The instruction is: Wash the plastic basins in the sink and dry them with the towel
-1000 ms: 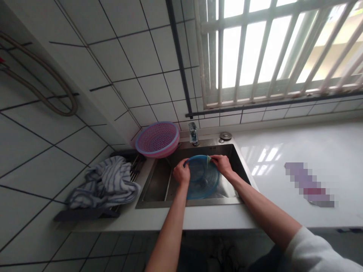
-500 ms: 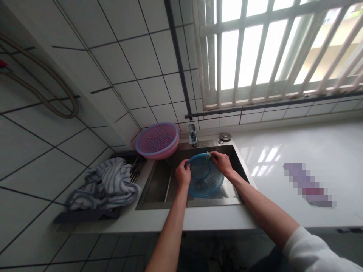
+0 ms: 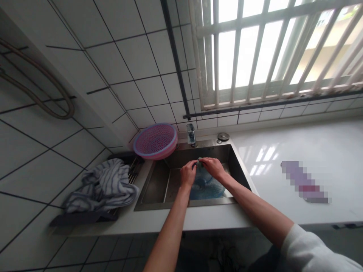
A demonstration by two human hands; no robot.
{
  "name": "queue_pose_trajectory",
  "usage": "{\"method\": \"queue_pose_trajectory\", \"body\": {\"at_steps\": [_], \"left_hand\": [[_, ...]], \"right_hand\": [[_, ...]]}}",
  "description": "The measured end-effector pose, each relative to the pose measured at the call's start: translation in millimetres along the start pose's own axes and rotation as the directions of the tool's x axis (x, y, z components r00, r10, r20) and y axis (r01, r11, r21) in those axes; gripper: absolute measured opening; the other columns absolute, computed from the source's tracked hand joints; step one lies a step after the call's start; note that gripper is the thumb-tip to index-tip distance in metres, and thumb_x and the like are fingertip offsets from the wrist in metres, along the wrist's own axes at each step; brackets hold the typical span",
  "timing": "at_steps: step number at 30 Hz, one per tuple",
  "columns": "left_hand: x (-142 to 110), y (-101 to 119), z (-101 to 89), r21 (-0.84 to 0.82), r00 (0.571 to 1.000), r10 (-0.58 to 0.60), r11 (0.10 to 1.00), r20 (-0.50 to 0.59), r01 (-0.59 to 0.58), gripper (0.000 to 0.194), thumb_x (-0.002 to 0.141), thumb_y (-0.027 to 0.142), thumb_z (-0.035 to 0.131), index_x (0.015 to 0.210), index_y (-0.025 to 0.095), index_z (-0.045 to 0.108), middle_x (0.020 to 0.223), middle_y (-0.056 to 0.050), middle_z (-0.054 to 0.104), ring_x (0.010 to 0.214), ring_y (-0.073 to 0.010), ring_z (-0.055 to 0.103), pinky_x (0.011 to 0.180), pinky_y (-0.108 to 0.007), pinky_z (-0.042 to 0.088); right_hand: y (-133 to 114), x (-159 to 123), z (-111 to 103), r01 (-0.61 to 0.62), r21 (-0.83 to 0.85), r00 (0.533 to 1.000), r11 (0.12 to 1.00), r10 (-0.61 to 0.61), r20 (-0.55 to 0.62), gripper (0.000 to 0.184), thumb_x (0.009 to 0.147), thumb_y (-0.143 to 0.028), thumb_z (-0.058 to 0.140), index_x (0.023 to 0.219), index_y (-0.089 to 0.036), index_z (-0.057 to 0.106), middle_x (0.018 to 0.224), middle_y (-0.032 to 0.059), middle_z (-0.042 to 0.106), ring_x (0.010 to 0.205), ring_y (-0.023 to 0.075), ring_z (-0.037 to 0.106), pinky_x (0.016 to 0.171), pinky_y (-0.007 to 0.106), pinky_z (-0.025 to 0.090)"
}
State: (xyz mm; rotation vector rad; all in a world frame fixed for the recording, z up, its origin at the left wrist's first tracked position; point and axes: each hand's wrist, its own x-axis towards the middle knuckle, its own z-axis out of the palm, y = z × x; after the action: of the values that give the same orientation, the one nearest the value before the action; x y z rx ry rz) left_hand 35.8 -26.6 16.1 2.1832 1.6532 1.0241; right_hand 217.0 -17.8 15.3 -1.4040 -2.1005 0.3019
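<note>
Over the sink (image 3: 153, 207), my left hand (image 3: 188, 173) is closed on the rim of a blue plastic colander (image 3: 209, 190). My right hand (image 3: 213, 167) pinches a small pale-green cloth (image 3: 199, 163) against the same rim, close to the left fingertips. The colander is tilted, its mesh side facing me, and its far edge is partly hidden behind both hands. Whether the green piece is a cloth or a scouring pad is hard to make out.
A chrome faucet (image 3: 191, 134) stands behind the sink, with a metal drain plug (image 3: 223, 136) to its right. Pink colanders (image 3: 155, 141) lean at the sink's back left corner. A striped towel (image 3: 104, 185) lies on a rack at left. White counter (image 3: 263, 181) extends right.
My right hand has moved left along the rim with the green cloth, close to my left hand. The colander has tipped, so its mesh side shows more and its rim less.
</note>
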Motion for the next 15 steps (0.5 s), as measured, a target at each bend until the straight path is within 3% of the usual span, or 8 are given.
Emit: {"method": "queue_pose_trajectory", "body": {"at_steps": [4,6,10,12,15], "left_hand": [[1,-3,-3.9,-0.009,0.999,0.005,1.0,-0.035,-0.006,0.025,0.096,0.016,0.064,0.113,0.028,0.078,0.114,-0.003,0.081,0.105,-0.0209,0.076,0.095,-0.029,0.056],[1,-10,-10.1,-0.017,0.99,-0.075,0.997,-0.117,0.074,0.021,0.097,0.019,0.064,0.111,0.026,0.078,0.112,-0.004,0.081,0.104,-0.0219,0.076,0.095,-0.03,0.056],[1,-21,-18.3,-0.037,0.917,-0.258,0.965,-0.305,0.26,0.02,0.097,0.022,0.064,0.112,0.022,0.077,0.111,-0.008,0.081,0.102,-0.0249,0.076,0.095,-0.034,0.056],[1,-18,-14.7,-0.041,0.934,-0.214,0.977,-0.287,0.211,0.02,0.097,0.021,0.064,0.112,0.022,0.077,0.112,-0.008,0.081,0.104,-0.0241,0.076,0.095,-0.033,0.055],[0,-6,-5.0,-0.038,0.99,-0.045,0.998,-0.133,0.04,0.021,0.096,0.017,0.062,0.108,0.025,0.077,0.109,-0.005,0.08,0.103,-0.0213,0.075,0.094,-0.03,0.055]], "right_hand": [[7,-1,-2,0.012,0.034,1.0,0.999,-0.011,-0.029,0.031,0.102,-0.021,0.064,0.129,-0.03,0.075,0.127,0.0024,0.078,0.113,0.0223,0.077,0.101,0.03,0.058],[17,-1,-7,-0.017,0.057,0.997,0.998,0.021,-0.07,0.031,0.102,-0.022,0.064,0.13,-0.03,0.075,0.127,0.0021,0.078,0.113,0.0229,0.077,0.101,0.031,0.058],[30,0,-13,-0.173,0.054,0.973,0.983,0.179,-0.147,0.032,0.1,-0.023,0.066,0.131,-0.029,0.075,0.116,0.0033,0.082,0.103,0.026,0.079,0.098,0.035,0.06],[26,0,-9,-0.16,0.047,0.975,0.986,0.165,-0.146,0.033,0.1,-0.021,0.065,0.131,-0.028,0.075,0.119,0.0038,0.081,0.106,0.0263,0.079,0.1,0.035,0.059],[11,0,2,-0.011,0.044,0.996,0.999,0.015,-0.085,0.036,0.1,-0.016,0.062,0.13,-0.03,0.075,0.128,0.002,0.078,0.113,0.023,0.077,0.103,0.032,0.058]]}}
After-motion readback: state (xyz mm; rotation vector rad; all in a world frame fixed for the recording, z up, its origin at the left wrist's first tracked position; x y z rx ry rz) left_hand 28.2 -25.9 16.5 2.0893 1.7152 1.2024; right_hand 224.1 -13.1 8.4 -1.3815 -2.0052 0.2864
